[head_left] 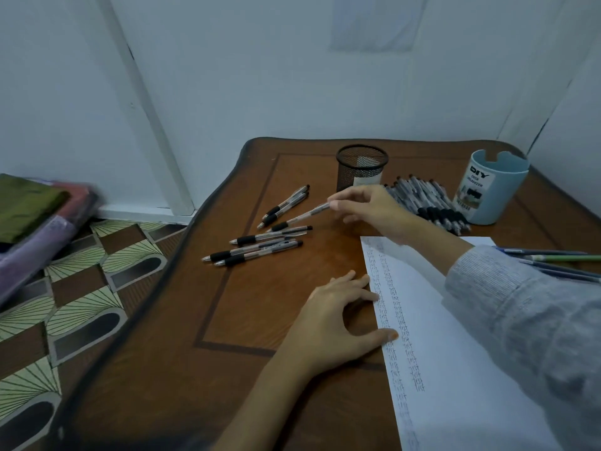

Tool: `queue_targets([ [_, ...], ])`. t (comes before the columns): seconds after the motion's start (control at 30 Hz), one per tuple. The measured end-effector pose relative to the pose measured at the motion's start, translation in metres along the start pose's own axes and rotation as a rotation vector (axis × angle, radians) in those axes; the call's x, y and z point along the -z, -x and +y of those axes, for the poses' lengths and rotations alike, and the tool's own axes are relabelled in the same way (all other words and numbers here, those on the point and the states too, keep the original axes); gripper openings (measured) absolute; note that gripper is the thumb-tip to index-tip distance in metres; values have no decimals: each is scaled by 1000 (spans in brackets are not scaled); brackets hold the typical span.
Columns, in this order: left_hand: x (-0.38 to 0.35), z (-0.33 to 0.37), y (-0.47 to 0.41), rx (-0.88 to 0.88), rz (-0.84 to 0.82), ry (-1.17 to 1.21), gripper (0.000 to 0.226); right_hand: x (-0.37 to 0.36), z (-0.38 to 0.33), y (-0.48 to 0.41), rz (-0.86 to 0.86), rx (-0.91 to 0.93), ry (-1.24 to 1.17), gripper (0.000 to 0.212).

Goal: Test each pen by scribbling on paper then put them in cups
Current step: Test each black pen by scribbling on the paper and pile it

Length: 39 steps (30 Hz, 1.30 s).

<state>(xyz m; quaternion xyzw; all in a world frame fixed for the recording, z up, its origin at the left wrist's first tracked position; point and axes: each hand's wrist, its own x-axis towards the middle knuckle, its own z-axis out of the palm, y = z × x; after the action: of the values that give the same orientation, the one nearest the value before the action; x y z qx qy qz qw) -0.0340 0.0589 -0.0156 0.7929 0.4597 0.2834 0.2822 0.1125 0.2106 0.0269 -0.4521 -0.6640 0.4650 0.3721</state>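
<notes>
Pen pinched just in front of the mesh cup

Our right hand (367,209) holds one pen (305,216) in a fingertip grip at its back end, just in front of the mesh cup (361,167), tip slanting down over the loose pens (257,247) on the surface (260,320). Our left hand (338,317), grip relaxed and flat, pins the paper (455,353) edge, nearer us than the cup. To scribble well, we should probably slide the pinch toward the black sleeve first.

Pale blue-grey painted walls (292,76) meet in a corner; dim, even light. White slanted trim strip (146,118) runs down to the fan-patterned green and brown floor covering (81,288). Brown wooden table with wavy dark edge (162,320) stands against the walls.
</notes>
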Motion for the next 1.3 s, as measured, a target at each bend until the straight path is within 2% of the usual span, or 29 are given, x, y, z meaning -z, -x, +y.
queue_targets([
  [0.13,1,0,0,-7,-1,-6,55,7,-12,14,161,-43,-331,22],
  [0.27,0,-2,0,-5,9,8,56,14,-30,32,306,-17,-519,22],
  [0.4,0,-3,-1,9,3,-5,55,21,-44,53,343,-54,-814,25],
  [0.5,0,-3,-1,21,-15,-16,54,27,-53,72,309,-96,-866,32],
  [0.67,1,-1,-1,17,-21,-6,53,31,-71,108,355,-130,-813,32],
  [0.8,-1,-1,0,16,-15,-4,51,29,-80,134,306,-101,-825,31],
  [0.97,0,2,0,-9,-87,-120,51,24,-71,156,322,-110,-542,29],
  [1.07,1,5,-1,-36,-152,-215,57,19,-62,175,220,-297,-502,49],
  [1.17,1,6,-1,-37,-165,-236,67,10,-52,194,177,-410,-340,77],
  [1.2,1,6,-1,-37,-159,-237,68,5,-49,199,198,-404,-332,75],
  [1.3,0,5,0,-43,-138,-226,70,-11,-40,211,317,-331,-290,42],
])
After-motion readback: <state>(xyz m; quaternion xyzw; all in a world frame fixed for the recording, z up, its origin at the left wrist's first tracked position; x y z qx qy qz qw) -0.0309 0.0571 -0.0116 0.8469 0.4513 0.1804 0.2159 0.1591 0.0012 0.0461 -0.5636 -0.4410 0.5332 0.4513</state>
